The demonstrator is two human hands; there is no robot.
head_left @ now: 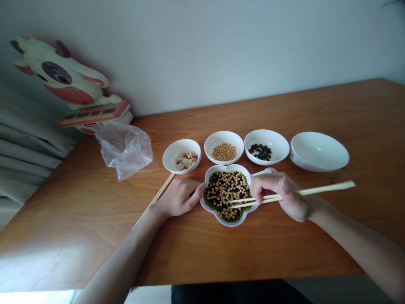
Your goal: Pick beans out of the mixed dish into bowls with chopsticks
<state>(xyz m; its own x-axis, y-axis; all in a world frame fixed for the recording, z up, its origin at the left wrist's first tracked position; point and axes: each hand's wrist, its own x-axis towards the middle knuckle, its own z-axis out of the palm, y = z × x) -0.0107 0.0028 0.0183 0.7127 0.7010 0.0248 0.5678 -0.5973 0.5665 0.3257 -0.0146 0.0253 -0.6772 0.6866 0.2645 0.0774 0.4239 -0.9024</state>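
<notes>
A flower-shaped bowl (242, 222) with a pale purple rim holds mixed soybeans, black beans and small green beans (218, 179). My left hand (181, 197) rests on the table at its left side, thumb against the rim, fingers curled and partly hidden. My right hand (281, 194) grips a pair of wooden chopsticks (325, 188), their tips among the beans. Behind stand a white bowl (168, 153) with pale and reddish flat pieces, a bowl (209, 141) of soybeans, a bowl (280, 154) of black beans, and a white bowl (319, 152) with nothing visible inside.
Another pair of chopsticks (163, 188) lies on the wooden table (253, 257), partly under my left forearm. A crumpled clear plastic bag (126, 150) sits at the back left, before a cow-shaped toy (95, 99) with a keyboard. A wall (205, 55) rises behind; a curtain (28, 156) hangs left.
</notes>
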